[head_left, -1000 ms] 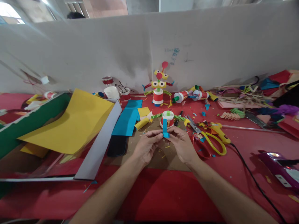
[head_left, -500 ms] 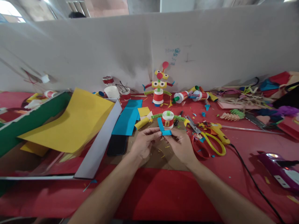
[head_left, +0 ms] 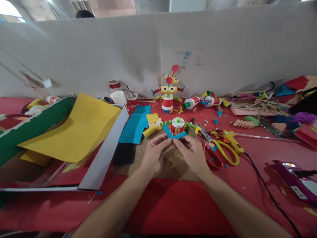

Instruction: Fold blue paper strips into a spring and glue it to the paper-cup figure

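Between my hands is a blue paper strip (head_left: 178,135), bent into a V with its two ends spreading upward. My left hand (head_left: 156,149) pinches it near the bend from the left. My right hand (head_left: 190,150) grips it from the right, thumb close to the other thumb. Just behind the strip stands a red-and-white paper cup figure (head_left: 177,125) with springy green folded arms. A rolled yellow paper tube (head_left: 150,131) lies left of it. Right of my right hand are scissors (head_left: 226,152) with yellow and red handles.
A yellow glue gun (head_left: 231,140) with a black cord lies at right, near a purple power strip (head_left: 294,181). Yellow paper (head_left: 74,132) covers an open box at left. Blue sheets (head_left: 135,125) overlap a black phone (head_left: 123,154). Finished cup figures (head_left: 167,102) stand at the back.
The blue strip has gone from an upright piece with a flat crosswise part to a wide V. My right fingers have shifted along it, and both thumbs now meet near the bend.
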A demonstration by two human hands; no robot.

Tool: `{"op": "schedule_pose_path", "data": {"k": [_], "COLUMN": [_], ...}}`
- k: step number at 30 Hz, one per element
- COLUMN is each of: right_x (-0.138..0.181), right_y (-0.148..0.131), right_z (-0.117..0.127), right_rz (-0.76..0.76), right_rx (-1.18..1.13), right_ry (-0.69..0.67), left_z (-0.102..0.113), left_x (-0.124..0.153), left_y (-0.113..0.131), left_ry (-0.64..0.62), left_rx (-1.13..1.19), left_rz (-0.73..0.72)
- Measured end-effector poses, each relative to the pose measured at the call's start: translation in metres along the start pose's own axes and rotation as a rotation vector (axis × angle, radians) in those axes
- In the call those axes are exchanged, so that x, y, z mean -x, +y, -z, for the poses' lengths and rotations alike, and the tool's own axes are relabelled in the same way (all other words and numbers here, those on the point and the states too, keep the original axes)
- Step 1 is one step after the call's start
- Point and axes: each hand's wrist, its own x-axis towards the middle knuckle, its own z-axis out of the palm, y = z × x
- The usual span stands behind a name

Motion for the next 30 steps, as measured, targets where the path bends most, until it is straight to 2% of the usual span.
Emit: {"op": "schedule_pose_path", "data": {"k": [7, 14, 20, 26, 30], "right_x": [0.0012, -0.0010, -0.0019, -0.0037, -0.0051], "right_y": [-0.0026, 0.0006, 0.0019, 0.0029, 0.0026], "right_z": [-0.0001, 0.0006, 0.0019, 0.0027, 0.0012], "right_rz": [0.036, -0.016, -0.056, -0.088, -0.126], "right_rx": [0.023, -0.054, -0.091, -0.111, -0.152], "right_ry": [-0.007, -0.024, -0.020, 0.019, -0.010], "left_z": [-0.0003, 0.0011, 0.0005, 0.0020, 0.0034], "left_x": [-0.0003, -0.0002, -0.0001, -0.0001, -0.0021], "left_y": [0.0019, -0.0013, -0.0028, -0.0011, -0.0018], "left_ry": [0.004, 0.070, 0.051, -0.005, 0.015], "left_rx": [-0.002, 0.060, 0.067, -0.042, -0.080], "left_rz": [-0.014, -0.037, -0.076, -0.018, -0.019]}}
